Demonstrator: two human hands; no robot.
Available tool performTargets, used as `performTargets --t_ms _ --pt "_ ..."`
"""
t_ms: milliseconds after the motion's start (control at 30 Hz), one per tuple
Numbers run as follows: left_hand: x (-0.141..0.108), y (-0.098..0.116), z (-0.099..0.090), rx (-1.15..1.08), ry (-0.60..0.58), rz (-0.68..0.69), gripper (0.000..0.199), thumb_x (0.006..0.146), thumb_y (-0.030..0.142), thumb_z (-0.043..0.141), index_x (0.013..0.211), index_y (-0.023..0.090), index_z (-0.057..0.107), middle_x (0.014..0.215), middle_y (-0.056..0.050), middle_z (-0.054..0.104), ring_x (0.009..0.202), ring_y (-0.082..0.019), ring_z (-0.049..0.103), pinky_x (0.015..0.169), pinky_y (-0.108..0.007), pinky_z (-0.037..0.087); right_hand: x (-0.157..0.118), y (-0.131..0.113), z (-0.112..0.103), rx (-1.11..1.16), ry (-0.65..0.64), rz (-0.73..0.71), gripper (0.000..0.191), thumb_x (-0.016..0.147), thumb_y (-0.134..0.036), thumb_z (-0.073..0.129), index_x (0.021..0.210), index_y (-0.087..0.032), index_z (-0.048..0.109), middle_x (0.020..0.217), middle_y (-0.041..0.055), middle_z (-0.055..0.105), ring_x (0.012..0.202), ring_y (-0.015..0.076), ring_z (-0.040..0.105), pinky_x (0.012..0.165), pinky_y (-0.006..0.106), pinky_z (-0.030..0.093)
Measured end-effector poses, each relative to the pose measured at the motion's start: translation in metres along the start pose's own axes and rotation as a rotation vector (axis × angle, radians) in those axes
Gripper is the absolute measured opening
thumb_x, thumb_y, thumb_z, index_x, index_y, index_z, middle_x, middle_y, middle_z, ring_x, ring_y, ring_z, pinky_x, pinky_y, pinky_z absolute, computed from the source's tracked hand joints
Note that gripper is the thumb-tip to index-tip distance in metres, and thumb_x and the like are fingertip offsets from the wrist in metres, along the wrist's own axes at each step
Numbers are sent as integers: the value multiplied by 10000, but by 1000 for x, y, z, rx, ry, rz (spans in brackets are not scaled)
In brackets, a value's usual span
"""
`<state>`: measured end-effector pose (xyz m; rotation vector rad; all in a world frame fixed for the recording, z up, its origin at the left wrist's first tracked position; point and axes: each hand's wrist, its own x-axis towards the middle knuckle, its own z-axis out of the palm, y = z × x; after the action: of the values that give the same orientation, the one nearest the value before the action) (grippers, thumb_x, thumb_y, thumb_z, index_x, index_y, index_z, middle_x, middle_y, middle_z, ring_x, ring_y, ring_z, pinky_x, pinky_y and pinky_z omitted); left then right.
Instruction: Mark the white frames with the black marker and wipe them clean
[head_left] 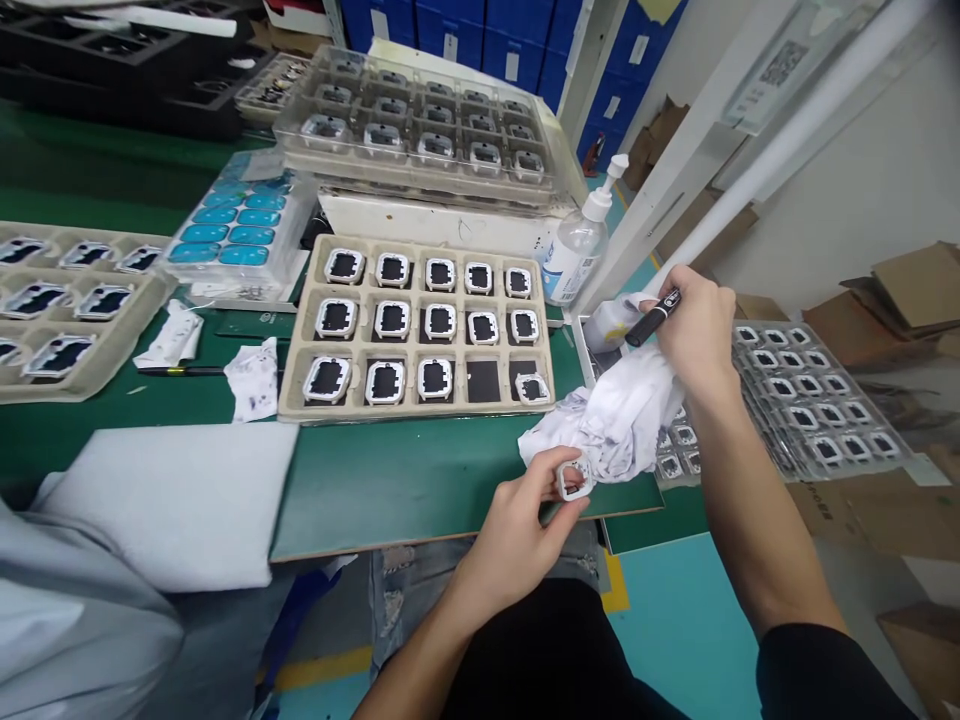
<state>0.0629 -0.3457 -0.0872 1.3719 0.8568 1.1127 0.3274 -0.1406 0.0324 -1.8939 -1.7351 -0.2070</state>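
Observation:
My left hand (pixel 525 510) pinches a small silver-white watch case frame (pixel 576 480) between thumb and fingers, over the table's front edge. My right hand (pixel 696 325) is closed around a black marker pen (pixel 654 318). A crumpled white cloth (pixel 619 415) runs from beneath the right hand down to the table, beside the watch case; whether the fingers also grip it is hard to tell. Left of the cloth lies a beige tray (pixel 416 413) with rows of similar watch cases. One pocket shows only its dark bottom, and the case at the front right corner sits tilted.
A pump bottle (pixel 576 250) stands behind the cloth. Clear trays (pixel 817 400) of cases are stacked at the right, and another stack (pixel 412 130) is at the back. White foam (pixel 165 500) lies front left, near another person's grey sleeve (pixel 67 610). A white post (pixel 667 200) rises at the right.

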Motion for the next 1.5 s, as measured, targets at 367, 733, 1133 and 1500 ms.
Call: performTargets --t_ms 367,733,1133,1500 --pt "5 1 -1 -135 99 29 449 1059 242 913 1458 287 714 1178 -36 924 1137 -215 939 1049 -317 770 -91 -16 -4 852 213 21 348 979 -522 879 921 -306 613 655 -112 445 533 139 390 541 331 293" --pt "13 3 -8 -228 177 21 549 937 263 1018 1412 232 745 1151 -57 936 1110 -230 945 966 -277 775 -215 -56 20 790 274 -5 307 925 -385 900 821 -286 629 722 -70 572 607 146 514 577 314 415" --pt "9 1 -8 -117 142 -2 490 995 174 893 1455 247 740 1220 -35 945 1183 -232 945 1051 -307 792 -215 -66 20 684 254 -136 348 965 -356 914 785 -270 628 628 -115 504 552 109 445 549 290 338" --pt "8 -2 -4 -24 156 12 494 1005 141 836 1472 251 715 1293 -48 952 1229 -260 946 1092 -356 794 -215 -75 19 710 174 -118 456 1086 -463 844 766 -260 591 598 -114 518 499 91 391 509 291 284"
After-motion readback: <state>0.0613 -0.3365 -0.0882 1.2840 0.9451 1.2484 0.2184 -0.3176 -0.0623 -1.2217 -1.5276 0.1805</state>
